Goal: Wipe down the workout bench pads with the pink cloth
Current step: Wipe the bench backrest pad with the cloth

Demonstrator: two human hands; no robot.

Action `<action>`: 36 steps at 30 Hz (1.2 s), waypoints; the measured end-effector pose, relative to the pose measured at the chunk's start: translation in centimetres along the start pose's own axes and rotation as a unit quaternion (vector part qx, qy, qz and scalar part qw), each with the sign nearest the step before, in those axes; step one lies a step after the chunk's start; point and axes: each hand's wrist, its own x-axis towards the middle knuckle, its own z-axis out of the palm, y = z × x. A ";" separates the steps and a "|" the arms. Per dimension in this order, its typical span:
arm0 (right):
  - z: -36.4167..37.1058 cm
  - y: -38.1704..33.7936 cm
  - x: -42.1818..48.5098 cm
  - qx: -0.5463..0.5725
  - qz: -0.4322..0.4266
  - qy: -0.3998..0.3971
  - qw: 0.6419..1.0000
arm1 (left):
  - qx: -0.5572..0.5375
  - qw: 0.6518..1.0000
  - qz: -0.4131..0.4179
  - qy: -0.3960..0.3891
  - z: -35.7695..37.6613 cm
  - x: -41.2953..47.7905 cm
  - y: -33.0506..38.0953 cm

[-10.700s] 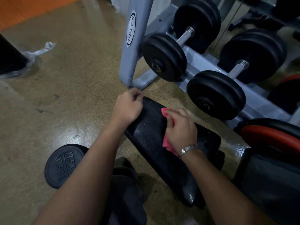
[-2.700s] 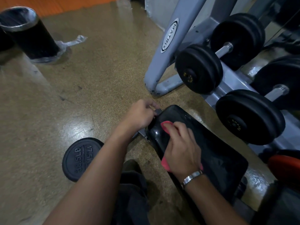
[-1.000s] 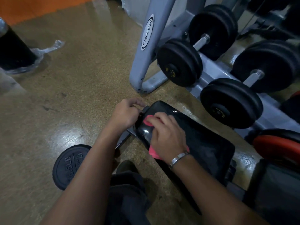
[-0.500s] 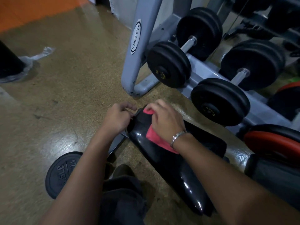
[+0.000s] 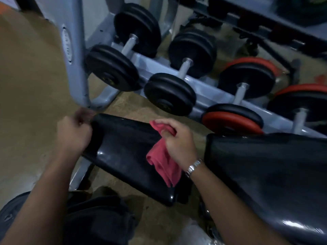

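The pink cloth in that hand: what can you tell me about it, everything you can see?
The pink cloth looks like soft, thin fabric, plain pinkish-red and crumpled into folds. The right hand holds its upper part in a curled grip, with one corner poking out above the fingers. The rest hangs loosely over the glossy black seat pad. Whether it touches the pad cannot be told.

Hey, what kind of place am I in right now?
Most likely a gym's free-weights area: black dumbbells rest on a grey rack, and a black bench pad sits in front of it.
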 end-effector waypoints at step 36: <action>-11.7 5.8 -19.2 -0.559 -0.043 -0.105 0.821 | -0.057 0.887 -0.081 -0.452 18.4 -17.3 13.7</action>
